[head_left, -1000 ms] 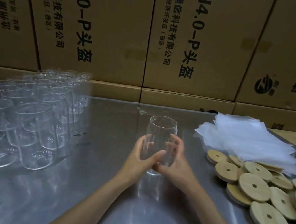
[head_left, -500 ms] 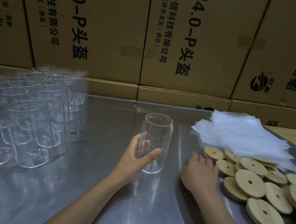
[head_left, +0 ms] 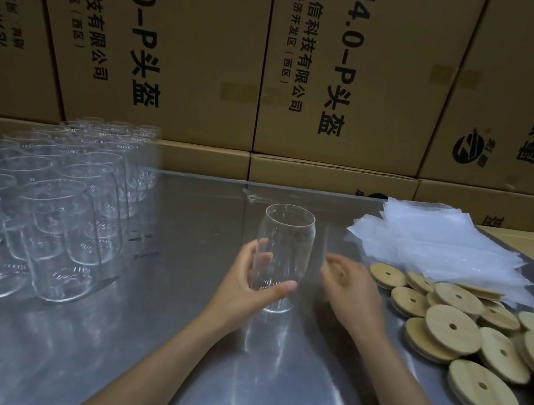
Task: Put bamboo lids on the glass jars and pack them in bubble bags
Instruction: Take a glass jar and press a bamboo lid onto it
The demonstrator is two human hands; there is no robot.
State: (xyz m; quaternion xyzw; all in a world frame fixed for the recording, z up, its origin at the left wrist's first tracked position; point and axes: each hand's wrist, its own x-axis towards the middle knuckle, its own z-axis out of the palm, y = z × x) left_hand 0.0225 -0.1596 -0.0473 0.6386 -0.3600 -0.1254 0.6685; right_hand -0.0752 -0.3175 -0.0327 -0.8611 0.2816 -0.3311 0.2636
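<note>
Your left hand (head_left: 248, 282) holds a clear glass jar (head_left: 280, 256) in the middle of the frame. Your thumb lies across the front of the jar near its bottom, and your other fingers (head_left: 263, 253) curl round the back; you can see them through the glass. The jar stands upright on the shiny metal surface (head_left: 168, 343), and its mouth is open with no lid on it.

Your right hand (head_left: 351, 293) is just to the right of the jar and does not touch it. It looks blurry. Its fingers are bent and seem to pinch a thin pale lid (head_left: 325, 249) that stands on its edge, but the blur makes this hard to tell for sure.

To the right of that hand, round wooden lids (head_left: 451, 325) lie in a loose heap on the surface, many on top of each other. Each one has a small hole in it. Behind the lids, toward the upper right, lies a flat stack of clear bubble bags (head_left: 439, 245).

On the left side of the frame, many more empty glass jars (head_left: 50, 204) stand close together in rows.

Big brown cardboard boxes (head_left: 347, 75) with black writing fill the top of the frame behind the surface.
</note>
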